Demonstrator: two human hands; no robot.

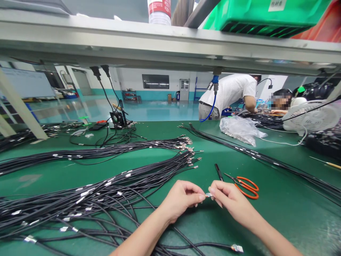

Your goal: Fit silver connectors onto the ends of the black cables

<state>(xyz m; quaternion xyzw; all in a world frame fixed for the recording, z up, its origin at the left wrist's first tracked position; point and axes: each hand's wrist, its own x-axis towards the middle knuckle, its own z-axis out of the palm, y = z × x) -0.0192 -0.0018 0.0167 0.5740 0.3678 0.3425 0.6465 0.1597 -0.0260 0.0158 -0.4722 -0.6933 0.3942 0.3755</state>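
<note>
My left hand (181, 199) pinches a cable's end between thumb and forefinger, just behind a small pale connector (208, 195). From the other side, the fingertips of my right hand (229, 201) close on the same connector. Coloured wire shows faintly where it meets the left fingers. Left of my hands spreads a large bundle of black cables (106, 190) with white labels. A loose cable with a white connector (237, 248) lies below my right hand. Orange-handled scissors (246, 186) and a black pen-like tool (218, 172) rest just beyond the right hand.
Another cable bundle (93, 153) runs behind the first, and a third (253, 153) crosses to the right. Farther back are a clear plastic bag (241, 129), a white fan (311, 115) and a small black device (117, 119). A shelf (165, 42) spans overhead. Two people work opposite.
</note>
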